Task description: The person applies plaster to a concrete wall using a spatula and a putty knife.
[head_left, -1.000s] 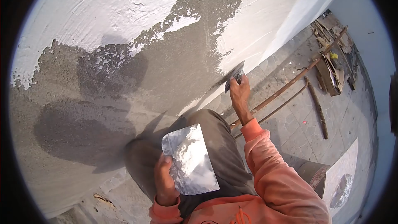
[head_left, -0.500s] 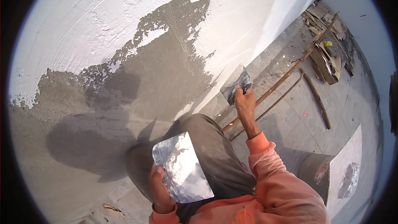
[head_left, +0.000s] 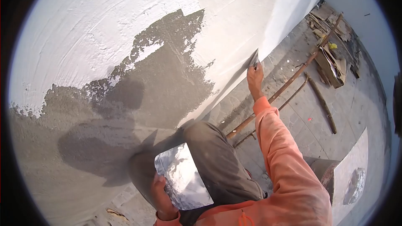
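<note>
My left hand (head_left: 163, 197) is closed on the edge of a flat metal plate (head_left: 199, 190), held above my lap. A lump of white putty (head_left: 180, 168) lies on that plate. My right hand (head_left: 255, 81) reaches out, fingers wrapped round a putty knife (head_left: 255, 57). The knife shows almost edge-on at the lower part of the wall (head_left: 234, 37), close to the floor; whether its blade touches is hard to tell. White coating covers the upper wall, and a rough grey patch (head_left: 167, 71) spreads below it.
Long wooden poles (head_left: 289, 81) and a short stick (head_left: 322, 104) lie on the tiled floor at right. Cardboard scraps (head_left: 333, 67) are piled farther off. A bucket (head_left: 320, 169) stands at lower right beside a pale board (head_left: 341, 184) with a smear of putty.
My right hand has moved up and forward to the wall with the putty knife, turning its blade edge-on. The plate in my left hand has shifted slightly downward in view.
</note>
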`<state>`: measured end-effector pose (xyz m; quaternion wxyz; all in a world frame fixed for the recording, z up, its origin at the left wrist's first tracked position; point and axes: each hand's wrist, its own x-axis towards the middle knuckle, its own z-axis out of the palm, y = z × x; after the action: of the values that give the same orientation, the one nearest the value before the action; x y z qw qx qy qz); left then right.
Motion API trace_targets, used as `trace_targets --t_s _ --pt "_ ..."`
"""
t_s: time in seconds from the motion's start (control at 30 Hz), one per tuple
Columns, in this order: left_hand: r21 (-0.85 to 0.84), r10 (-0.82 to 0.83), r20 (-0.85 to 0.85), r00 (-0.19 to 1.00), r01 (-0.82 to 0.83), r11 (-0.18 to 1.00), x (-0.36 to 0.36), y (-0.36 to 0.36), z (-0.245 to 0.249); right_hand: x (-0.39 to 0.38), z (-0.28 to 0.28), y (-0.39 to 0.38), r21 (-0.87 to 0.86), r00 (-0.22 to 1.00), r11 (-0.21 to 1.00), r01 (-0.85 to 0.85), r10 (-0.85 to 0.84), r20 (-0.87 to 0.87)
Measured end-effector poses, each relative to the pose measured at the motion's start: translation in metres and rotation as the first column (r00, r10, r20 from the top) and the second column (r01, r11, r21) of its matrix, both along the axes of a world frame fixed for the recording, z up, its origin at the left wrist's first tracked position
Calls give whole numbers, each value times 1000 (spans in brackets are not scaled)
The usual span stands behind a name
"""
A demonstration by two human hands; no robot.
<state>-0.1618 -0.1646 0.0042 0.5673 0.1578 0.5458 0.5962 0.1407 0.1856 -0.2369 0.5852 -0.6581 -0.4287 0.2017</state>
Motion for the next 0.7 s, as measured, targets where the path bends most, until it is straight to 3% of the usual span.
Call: trace_targets --t_s 0.07,0.1,0.13,0.2,0.27,0.33,0.5,0.6,0.63,0.7 --pt "2 4 14 1000 -4 1000 2 3 -2 -18 -6 -10 94 999 996 -5 0 54" --pt "7 -5 17 1000 5 1000 3 5 -3 -35 21 -29 15 999 999 -31 31 -23" --pt "11 -14 21 1000 14 1000 4 6 -3 -46 29 -39 116 992 992 -42 28 125" --pt "10 -20 31 999 19 1000 6 7 -4 -69 20 -54 161 984 983 -83 56 166" --pt "3 -26 27 999 26 1000 7 9 -5 -103 51 -90 139 985 976 -168 159 72" --pt "-15 -27 7 1000 27 1000 6 9 -5 -132 46 -113 235 975 950 -207 181 128" --pt "15 -23 -8 1000 23 1000 11 13 0 -162 69 -174 221 905 882 -416 378 193" --pt "27 -31 -17 999 31 999 8 13 -1 -133 90 -190 245 859 823 -512 499 117" --pt "30 -33 -20 999 34 999 7 13 -1 -122 101 -191 207 904 880 -427 408 127" --pt "44 -6 -18 1000 7 999 7 13 1 -85 96 -169 80 946 949 -304 311 -95"
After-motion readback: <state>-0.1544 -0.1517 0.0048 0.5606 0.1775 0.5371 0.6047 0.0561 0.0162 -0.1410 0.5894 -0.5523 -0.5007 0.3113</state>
